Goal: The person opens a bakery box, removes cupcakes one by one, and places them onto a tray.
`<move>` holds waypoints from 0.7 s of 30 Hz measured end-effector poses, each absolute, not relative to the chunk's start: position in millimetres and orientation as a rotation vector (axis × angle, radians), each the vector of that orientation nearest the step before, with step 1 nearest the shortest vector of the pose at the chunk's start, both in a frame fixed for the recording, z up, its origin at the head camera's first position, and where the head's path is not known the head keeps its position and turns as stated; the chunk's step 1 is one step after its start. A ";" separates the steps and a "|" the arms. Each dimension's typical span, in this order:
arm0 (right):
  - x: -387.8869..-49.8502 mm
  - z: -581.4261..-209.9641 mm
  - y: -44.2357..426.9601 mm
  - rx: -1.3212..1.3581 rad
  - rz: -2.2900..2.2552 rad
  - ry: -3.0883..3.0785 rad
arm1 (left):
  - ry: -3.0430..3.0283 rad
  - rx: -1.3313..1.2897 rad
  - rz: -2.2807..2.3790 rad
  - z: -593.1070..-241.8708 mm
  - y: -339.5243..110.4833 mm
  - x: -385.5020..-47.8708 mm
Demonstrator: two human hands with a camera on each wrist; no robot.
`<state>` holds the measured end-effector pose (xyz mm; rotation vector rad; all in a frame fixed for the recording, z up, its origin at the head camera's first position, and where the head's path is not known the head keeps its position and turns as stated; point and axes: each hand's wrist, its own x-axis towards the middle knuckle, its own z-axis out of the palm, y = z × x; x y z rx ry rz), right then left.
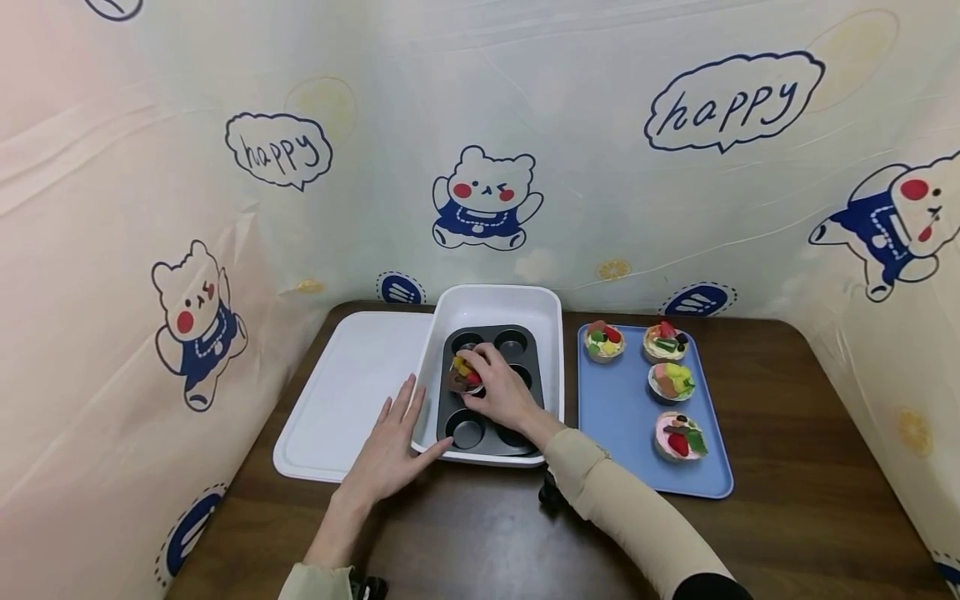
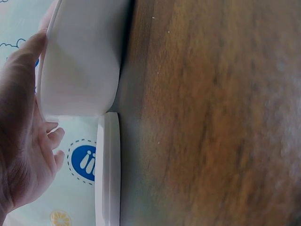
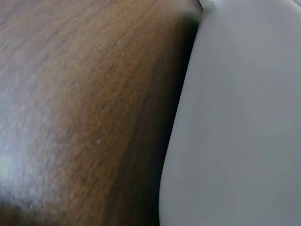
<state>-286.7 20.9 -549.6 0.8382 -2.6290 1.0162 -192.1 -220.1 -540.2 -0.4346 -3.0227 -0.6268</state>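
Note:
My right hand pinches a cupcake with brown, yellow and red toppings at the middle left cup of a dark muffin tin. The tin lies inside a deep white bin. My left hand has its fingers spread, resting at the bin's near left corner. In the left wrist view, that hand touches the rim of the bin. The right wrist view shows only the bin's outer wall and wood, not the hand.
Right of the bin lies a blue tray bearing several topped cupcakes, among them a pink one. A flat white lid or board lies to the left. All rest on a brown wooden table, with a printed curtain behind.

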 end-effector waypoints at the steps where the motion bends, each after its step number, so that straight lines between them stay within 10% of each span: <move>1: -291.5 -557.0 21.2 0.835 1.031 -2.607 | -3.022 -0.435 -0.629 -540.4 -220.0 -192.3; 21: -287.8 -534.5 27.6 0.550 1.539 -2.528 | -3.034 -0.418 -0.669 -538.3 -219.2 -191.8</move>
